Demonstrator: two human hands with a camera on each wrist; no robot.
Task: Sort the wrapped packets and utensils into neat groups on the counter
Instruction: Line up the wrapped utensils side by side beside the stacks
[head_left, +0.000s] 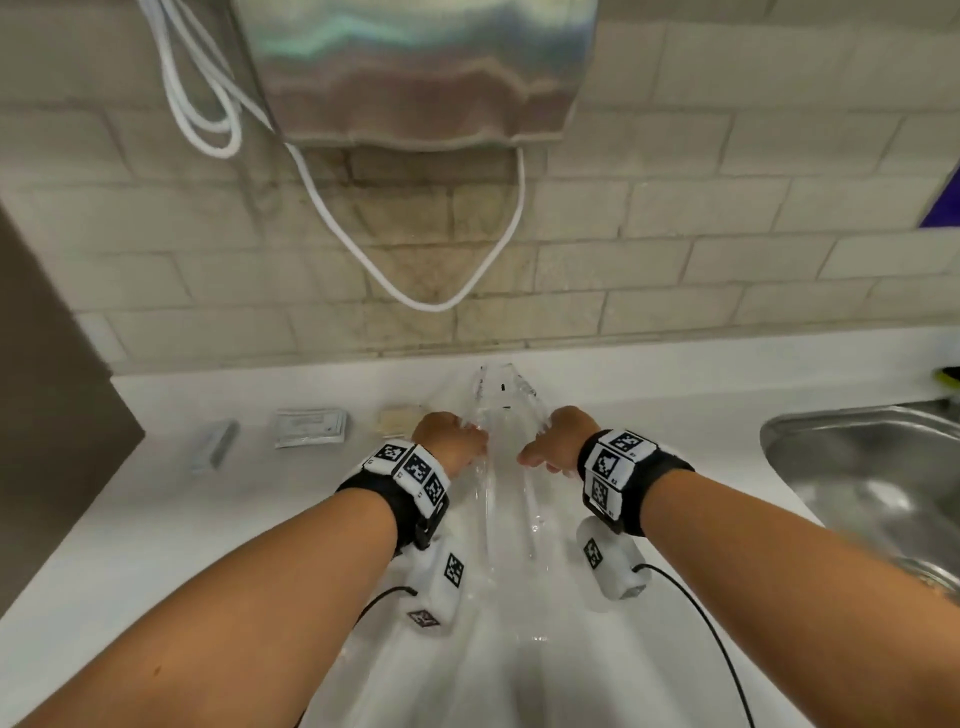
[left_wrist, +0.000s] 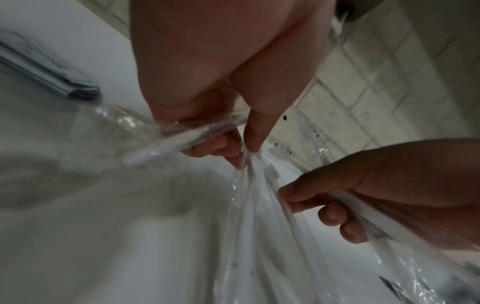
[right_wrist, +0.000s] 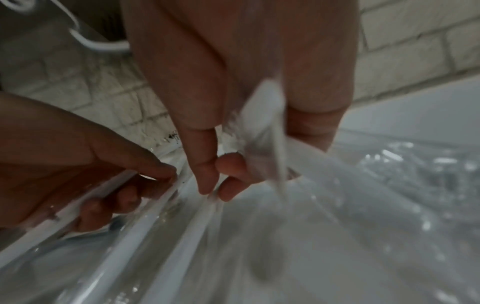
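Note:
A bundle of long white utensils in clear plastic wrappers (head_left: 506, 483) lies lengthwise on the white counter (head_left: 156, 519), pointing at the tiled wall. My left hand (head_left: 462, 441) grips its left side and my right hand (head_left: 545, 444) its right side, near the far end. In the left wrist view the left hand (left_wrist: 239, 146) pinches the wrappers (left_wrist: 249, 216) between thumb and fingers. The right wrist view has the right hand (right_wrist: 217, 185) pinching the wrappers (right_wrist: 182, 216) the same way. To the left lie grey packets (head_left: 215, 444), a stack of white packets (head_left: 310, 427) and tan packets (head_left: 397, 421).
A steel sink (head_left: 872, 467) is set into the counter at the right. A metal hood (head_left: 415, 67) hangs on the tiled wall above, with a white cable (head_left: 415, 270) looping below it. A dark panel (head_left: 47, 415) bounds the counter on the left.

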